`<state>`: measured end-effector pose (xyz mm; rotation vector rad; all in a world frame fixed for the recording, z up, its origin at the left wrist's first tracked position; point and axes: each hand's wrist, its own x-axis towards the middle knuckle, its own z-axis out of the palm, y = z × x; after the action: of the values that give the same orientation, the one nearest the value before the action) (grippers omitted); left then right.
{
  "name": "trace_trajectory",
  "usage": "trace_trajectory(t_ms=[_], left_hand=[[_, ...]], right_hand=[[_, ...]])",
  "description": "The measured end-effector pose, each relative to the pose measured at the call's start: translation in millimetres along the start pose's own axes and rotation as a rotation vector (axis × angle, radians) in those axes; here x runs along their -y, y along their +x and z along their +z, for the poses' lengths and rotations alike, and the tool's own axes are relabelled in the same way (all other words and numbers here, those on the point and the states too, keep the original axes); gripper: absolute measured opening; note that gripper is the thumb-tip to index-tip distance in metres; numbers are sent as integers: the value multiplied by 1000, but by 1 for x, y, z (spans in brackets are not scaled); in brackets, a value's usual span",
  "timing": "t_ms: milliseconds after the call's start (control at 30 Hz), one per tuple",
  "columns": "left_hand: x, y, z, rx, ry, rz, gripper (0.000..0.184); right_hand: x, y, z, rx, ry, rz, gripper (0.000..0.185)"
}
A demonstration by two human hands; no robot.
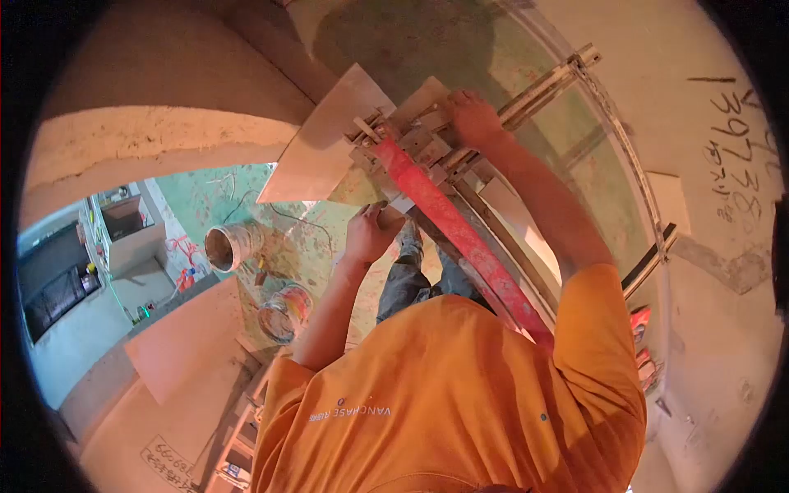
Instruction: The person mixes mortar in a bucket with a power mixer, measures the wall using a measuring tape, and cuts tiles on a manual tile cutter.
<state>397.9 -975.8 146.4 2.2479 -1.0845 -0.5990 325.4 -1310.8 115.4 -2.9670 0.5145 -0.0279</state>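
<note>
A tile cutter with a long red rail (pixel 460 234) stretches diagonally in front of my body, with a metal head (pixel 419 148) at its far end. My right hand (pixel 475 122) is beyond that head, its fingers curled at the edge of a pale piece of tile (pixel 423 100). On the near left side of the rail, my left hand (pixel 370 236) is closed around a small brownish piece (pixel 392 220) that looks like tile; its fingers partly hide it. A large pale tile (pixel 329 135) lies angled to the left of the cutter's head.
Two stained buckets, one lying tilted (pixel 233 248) and one nearer (pixel 285 312), are on the spattered green floor to my left. Another pale sheet (pixel 185 337) leans lower left. Metal rails (pixel 546 86) extend to the right, beside a wall (pixel 699 205) with handwritten numbers.
</note>
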Motion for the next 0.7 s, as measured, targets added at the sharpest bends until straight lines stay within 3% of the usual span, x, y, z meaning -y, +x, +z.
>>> trace_trajectory(t_ms=[100, 300, 433, 500, 567, 700], left_hand=[[-11, 6, -2, 44, 51, 17, 43], [-11, 5, 10, 22, 171, 1, 42], [-13, 8, 12, 10, 210, -48, 41], [-13, 10, 12, -8, 202, -29, 42], [-12, 10, 11, -6, 193, -35, 42], [-6, 10, 14, 5, 170, -39, 42]], right_hand=[[7, -22, -22, -184, 189, 16, 47], [11, -105, -68, -198, 452, 36, 38], [41, -190, -152, 60, 704, 161, 22], [54, -230, -179, 5, 663, 85, 21], [71, -262, -204, 114, 770, 272, 28], [98, -305, -225, 267, 743, 327, 35]])
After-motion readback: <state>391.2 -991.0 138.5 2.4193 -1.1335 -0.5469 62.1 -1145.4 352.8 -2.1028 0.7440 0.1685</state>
